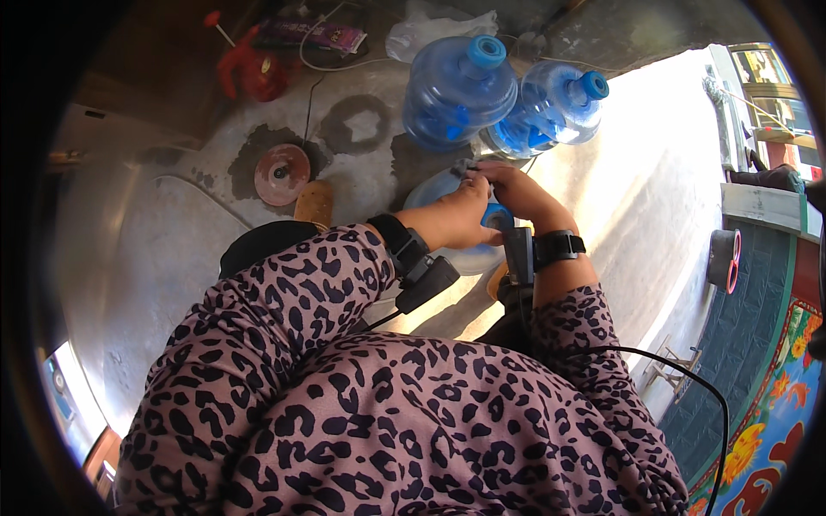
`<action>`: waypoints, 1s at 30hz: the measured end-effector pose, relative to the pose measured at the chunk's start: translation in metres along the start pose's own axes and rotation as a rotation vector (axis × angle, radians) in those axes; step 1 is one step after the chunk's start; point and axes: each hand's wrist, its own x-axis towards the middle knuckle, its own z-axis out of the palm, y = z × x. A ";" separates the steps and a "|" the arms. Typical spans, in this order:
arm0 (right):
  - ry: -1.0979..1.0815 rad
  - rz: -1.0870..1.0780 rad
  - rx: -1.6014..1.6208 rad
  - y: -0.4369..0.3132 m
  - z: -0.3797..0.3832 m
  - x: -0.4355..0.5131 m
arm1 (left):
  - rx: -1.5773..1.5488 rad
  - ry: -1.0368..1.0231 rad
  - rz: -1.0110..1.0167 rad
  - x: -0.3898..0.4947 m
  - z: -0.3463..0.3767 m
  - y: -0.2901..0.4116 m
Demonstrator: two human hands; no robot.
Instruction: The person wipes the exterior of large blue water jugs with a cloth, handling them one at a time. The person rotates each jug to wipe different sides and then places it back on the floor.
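Before me a translucent water-cooler jug point(429, 190) has its blue neck point(497, 217) towards me. My left hand point(455, 209) lies over its shoulder, thumb stretched beside the neck. From the other side my right hand point(519, 190) curves round, its fingertips meeting those of my left hand. At those fingertips a small grey cloth point(463, 168) shows, apparently pinched by the right hand. Whether the left fingers also grip it is hidden.
Behind stand a large blue jug point(452, 97) and a second jug point(564, 100). A reddish round disc point(282, 174) lies on the wet concrete floor point(361, 187) near my slipper point(314, 201). A red kettle-like pot point(258, 74) and a white plastic bag point(435, 32) are farther back.
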 end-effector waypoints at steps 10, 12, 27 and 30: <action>0.282 0.346 0.067 -0.004 -0.007 0.002 | 0.173 0.127 -0.003 0.003 -0.050 -0.006; 0.259 0.380 -0.083 -0.009 -0.004 0.004 | 0.260 0.184 -0.025 0.004 -0.054 -0.011; 0.657 0.168 0.274 -0.098 -0.021 -0.036 | 0.309 0.557 -0.076 -0.010 -0.094 -0.007; 0.655 0.366 0.256 -0.098 0.007 -0.053 | 0.339 0.501 -0.135 -0.014 -0.106 -0.010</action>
